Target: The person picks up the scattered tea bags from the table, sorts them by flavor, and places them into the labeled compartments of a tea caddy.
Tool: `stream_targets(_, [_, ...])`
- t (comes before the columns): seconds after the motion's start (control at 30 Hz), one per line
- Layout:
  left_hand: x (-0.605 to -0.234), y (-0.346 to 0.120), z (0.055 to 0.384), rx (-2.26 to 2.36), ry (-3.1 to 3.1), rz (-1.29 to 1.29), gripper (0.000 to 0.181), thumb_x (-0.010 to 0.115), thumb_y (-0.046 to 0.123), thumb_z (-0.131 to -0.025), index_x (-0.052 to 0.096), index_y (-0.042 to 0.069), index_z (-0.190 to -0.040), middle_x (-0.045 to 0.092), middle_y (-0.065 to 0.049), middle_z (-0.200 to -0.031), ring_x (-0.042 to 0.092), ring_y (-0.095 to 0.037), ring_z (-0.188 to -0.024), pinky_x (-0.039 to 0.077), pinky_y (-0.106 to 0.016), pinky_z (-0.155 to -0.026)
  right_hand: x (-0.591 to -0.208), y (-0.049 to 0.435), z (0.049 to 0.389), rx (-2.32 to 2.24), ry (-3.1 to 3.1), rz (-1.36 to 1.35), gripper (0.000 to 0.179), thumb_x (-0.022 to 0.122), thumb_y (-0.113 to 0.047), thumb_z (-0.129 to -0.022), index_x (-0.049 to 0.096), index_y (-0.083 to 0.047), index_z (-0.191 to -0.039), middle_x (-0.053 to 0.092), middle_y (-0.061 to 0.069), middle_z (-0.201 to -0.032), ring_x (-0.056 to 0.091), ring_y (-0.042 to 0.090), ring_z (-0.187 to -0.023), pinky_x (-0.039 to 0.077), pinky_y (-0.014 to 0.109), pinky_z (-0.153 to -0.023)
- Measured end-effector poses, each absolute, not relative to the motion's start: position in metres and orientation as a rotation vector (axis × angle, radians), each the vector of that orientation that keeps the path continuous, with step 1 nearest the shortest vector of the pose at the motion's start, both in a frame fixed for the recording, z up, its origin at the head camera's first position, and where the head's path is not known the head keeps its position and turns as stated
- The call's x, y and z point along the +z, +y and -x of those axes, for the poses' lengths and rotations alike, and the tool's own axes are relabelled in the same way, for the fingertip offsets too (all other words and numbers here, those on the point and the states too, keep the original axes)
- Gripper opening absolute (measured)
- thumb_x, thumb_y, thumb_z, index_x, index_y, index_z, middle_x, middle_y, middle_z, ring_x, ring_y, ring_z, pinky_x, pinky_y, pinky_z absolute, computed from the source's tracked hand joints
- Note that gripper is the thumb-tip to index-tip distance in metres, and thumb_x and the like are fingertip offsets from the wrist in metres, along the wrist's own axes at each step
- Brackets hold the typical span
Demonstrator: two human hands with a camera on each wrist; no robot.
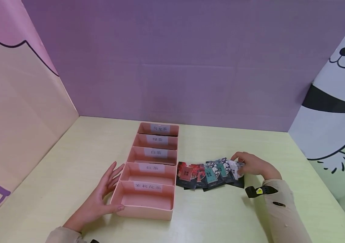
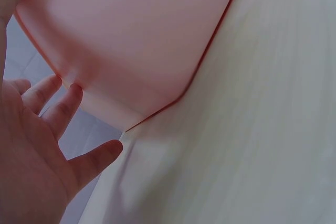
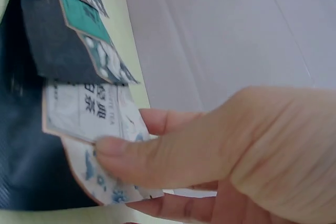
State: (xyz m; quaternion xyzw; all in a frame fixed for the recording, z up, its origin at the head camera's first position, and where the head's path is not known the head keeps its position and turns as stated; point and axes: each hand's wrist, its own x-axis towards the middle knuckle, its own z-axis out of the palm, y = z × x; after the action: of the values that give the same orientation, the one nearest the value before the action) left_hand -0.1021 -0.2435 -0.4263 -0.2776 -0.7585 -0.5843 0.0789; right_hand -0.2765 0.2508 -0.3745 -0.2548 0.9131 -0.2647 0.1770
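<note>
I have the right hand (image 1: 255, 166) pinching the white-labelled sachet (image 3: 76, 109) by its edge, at the right end of the overlapping dark sachets (image 1: 213, 180) beside the pink box (image 1: 145, 212). My left hand (image 1: 102, 191) spreads wide at the pink box's near-left corner; how firmly it presses, I can't quite tell.

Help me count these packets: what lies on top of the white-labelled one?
A teal-labelled packet overlaps it, and the right hand, pinching the white-labelled packet, covers part of its print. The surface beneath both cannot be seen.
</note>
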Motion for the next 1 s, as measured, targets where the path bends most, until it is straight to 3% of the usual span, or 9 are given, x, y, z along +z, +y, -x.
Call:
stream_targets(0.13, [-0.425,-0.243,0.104,-1.747,-2.218,0.887,0.125,0.077,-0.021,-0.066,-0.002,0.006,-0.159,0.021,-0.003,-0.164,0.033,-0.004,-0.142,0.031,-0.014,-0.105,-0.374,0.258,0.279,-0.764,2.612,0.757,0.033,0.065,0.008,-0.083,0.059,0.002,-0.115,0.054,0.015,-0.103,0.050,0.032,-0.091,0.046,0.039,-0.072])
stream_targets(0.23, [-0.425,-0.243,0.104,-1.745,-2.202,0.905,0.125,0.077,-0.022,-0.066,-0.002,0.003,-0.159,0.021,-0.006,-0.164,0.033,-0.005,-0.142,0.031,-0.014,-0.105,-0.373,0.261,0.280,-0.785,2.637,0.744,0.033,0.063,0.011,-0.083,0.062,0.004,-0.115,0.053,0.011,-0.097,0.050,0.027,-0.086,0.046,0.036,-0.068])
stream_targets(0.53, [-0.426,-0.244,0.101,-1.746,-2.314,0.789,0.123,0.079,-0.014,-0.071,-0.002,0.011,-0.160,0.019,-0.011,-0.164,0.031,-0.003,-0.143,0.031,-0.015,-0.106,-0.365,0.270,0.279,-0.763,2.766,0.732,0.033,0.060,0.018,-0.077,0.068,0.009,-0.107,0.056,0.011,-0.087,0.056,0.027,-0.078,0.048,0.034,-0.061])
stream_targets(0.77, [-0.425,-0.243,0.101,-1.745,-2.281,0.813,0.122,0.078,-0.015,-0.071,-0.001,0.010,-0.160,0.020,-0.012,-0.164,0.032,-0.003,-0.142,0.031,-0.014,-0.105,-0.353,0.275,0.275,-0.764,2.905,0.579,0.035,0.057,0.019,-0.077,0.069,0.009,-0.108,0.060,0.019,-0.090,0.062,0.039,-0.085,0.054,0.041,-0.066])
stream_targets(1.0, [-0.423,-0.242,0.100,-1.751,-2.269,0.829,0.123,0.079,-0.016,-0.070,0.000,0.009,-0.160,0.021,-0.008,-0.164,0.032,-0.004,-0.143,0.031,-0.014,-0.105,-0.341,0.275,0.270,-0.759,3.056,0.600,0.031,0.058,0.017,-0.080,0.069,0.009,-0.107,0.060,0.020,-0.088,0.062,0.040,-0.082,0.054,0.049,-0.070])
